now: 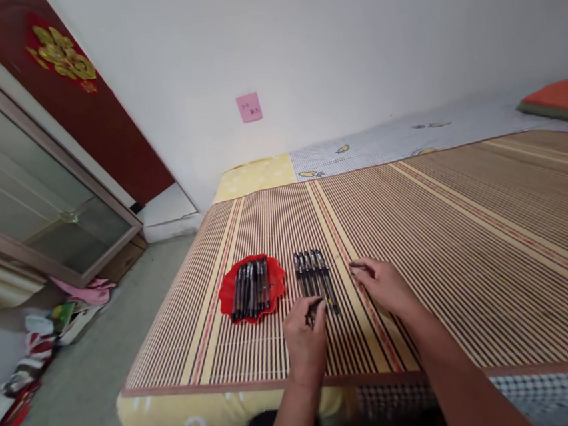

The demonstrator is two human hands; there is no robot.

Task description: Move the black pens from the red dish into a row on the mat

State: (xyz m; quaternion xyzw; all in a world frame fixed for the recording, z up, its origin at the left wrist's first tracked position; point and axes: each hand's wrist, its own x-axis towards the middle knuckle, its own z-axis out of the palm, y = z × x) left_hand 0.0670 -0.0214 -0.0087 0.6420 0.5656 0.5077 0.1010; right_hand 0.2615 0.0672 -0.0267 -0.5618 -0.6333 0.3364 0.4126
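Several dark pens (310, 267) lie side by side in a row on the striped bamboo mat, their upper ends lined up. My left hand (305, 331) is at their lower ends, thumb and forefinger closed around the dark tips and hiding some of them. The rightmost pen (329, 285) reaches past my fingers and has a small yellow mark near its end. To the right of the row, my right hand (378, 284) hovers low over the mat with fingers pinched together; whatever is between them is too small to make out. A red scalloped plate (225, 292) on the left holds several more dark pens (251, 286).
The mat (445, 278) covers a bed with a yellow blanket (183, 417) along its near edge. A pink note (249, 107) is stuck on the white wall. An orange folded cloth (561, 98) lies at the far right. Clothes and shoes (41, 350) lie on the floor at left.
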